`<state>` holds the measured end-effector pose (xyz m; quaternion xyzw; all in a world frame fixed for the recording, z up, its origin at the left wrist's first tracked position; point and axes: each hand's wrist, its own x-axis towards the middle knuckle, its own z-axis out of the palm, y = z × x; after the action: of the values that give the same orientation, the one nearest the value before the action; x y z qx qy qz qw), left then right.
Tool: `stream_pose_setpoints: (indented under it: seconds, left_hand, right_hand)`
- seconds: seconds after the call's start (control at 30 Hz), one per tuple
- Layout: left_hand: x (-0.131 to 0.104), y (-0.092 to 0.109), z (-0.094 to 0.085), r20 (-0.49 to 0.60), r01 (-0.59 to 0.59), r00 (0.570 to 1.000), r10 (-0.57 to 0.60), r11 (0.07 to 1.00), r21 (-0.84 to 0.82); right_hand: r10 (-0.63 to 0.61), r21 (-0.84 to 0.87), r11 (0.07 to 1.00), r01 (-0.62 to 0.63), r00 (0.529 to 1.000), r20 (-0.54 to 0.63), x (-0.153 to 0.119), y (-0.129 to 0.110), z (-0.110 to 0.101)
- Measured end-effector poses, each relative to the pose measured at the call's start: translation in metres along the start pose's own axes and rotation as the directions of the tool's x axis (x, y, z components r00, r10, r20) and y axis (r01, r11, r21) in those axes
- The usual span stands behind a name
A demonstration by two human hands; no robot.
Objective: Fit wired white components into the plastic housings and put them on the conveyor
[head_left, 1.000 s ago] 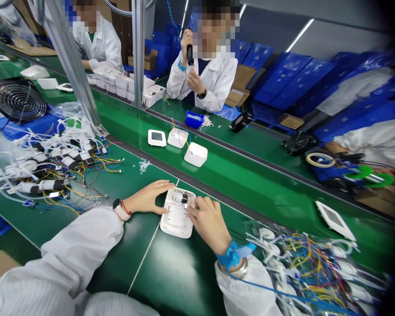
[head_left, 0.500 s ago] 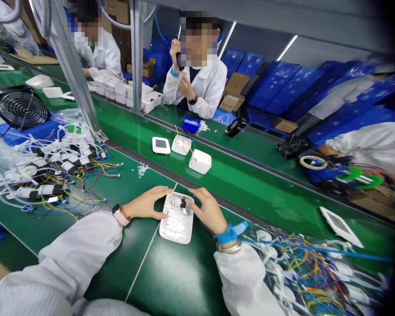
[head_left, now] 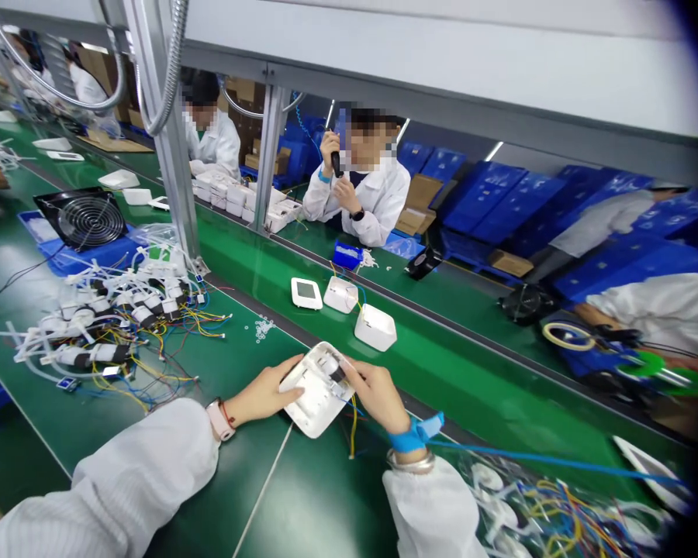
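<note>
Fingers of the left hand and right hand are half-curled, gripping the white housing. Inside it, a cylinder is apparently being seated; steadiness is needed.

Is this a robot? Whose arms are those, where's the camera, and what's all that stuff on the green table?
No robot here! These are a person's own bare hands, seen by a camera worn on that person's head, looking forward and down. The left hand holds an open white case, and the right hand touches its other side. Yellow and blue wires hang from it. On the green table lie a messy pile of parts with wires on the left, another wiry pile on the right, and small clear rings. Across from them is another person.
</note>
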<state>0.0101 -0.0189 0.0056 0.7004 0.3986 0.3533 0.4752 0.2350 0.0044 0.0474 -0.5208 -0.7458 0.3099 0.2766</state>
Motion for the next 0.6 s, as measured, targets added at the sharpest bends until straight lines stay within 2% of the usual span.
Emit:
stream_pose_setpoints:
  seconds: [0.07,0.13,0.2,0.27,0.33,0.43,0.5,0.6]
  left_hand:
    - [0.002,0.001,-0.007,-0.07,0.071,0.995,-0.076,0.994,-0.079]
    - [0.004,0.0,-0.019,-0.095,0.133,0.985,-0.146,0.982,-0.133]
    - [0.005,-0.003,-0.032,-0.094,0.176,0.977,-0.192,0.972,-0.159]
    - [0.007,-0.006,-0.045,-0.185,0.146,0.966,-0.18,0.972,-0.183]
    - [0.008,-0.007,-0.056,-0.362,0.048,0.925,-0.12,0.978,-0.202]
    - [0.007,-0.003,-0.064,-0.567,-0.099,0.824,-0.012,0.981,-0.165]
    - [0.006,0.002,-0.066,-0.613,-0.138,0.789,0.036,0.983,-0.119]
    - [0.003,0.009,-0.062,-0.617,-0.159,0.782,0.085,0.985,-0.065]
  right_hand:
    - [0.077,0.136,0.988,-0.079,0.997,0.018,0.0,-0.001,0.001]
    - [0.137,0.304,0.934,-0.187,0.974,0.18,0.002,-0.001,0.004]
    - [0.169,0.419,0.851,-0.316,0.921,0.351,0.008,0.0,0.009]
    - [0.209,0.48,0.775,-0.41,0.884,0.418,0.021,0.002,0.016]
    - [0.281,0.548,0.699,-0.459,0.881,0.38,0.044,0.005,0.026]
    - [0.374,0.655,0.62,-0.432,0.896,0.237,0.094,0.011,0.044]
    - [0.375,0.699,0.616,-0.364,0.916,0.146,0.132,0.012,0.059]
    - [0.319,0.743,0.633,-0.216,0.948,0.003,0.187,0.008,0.082]
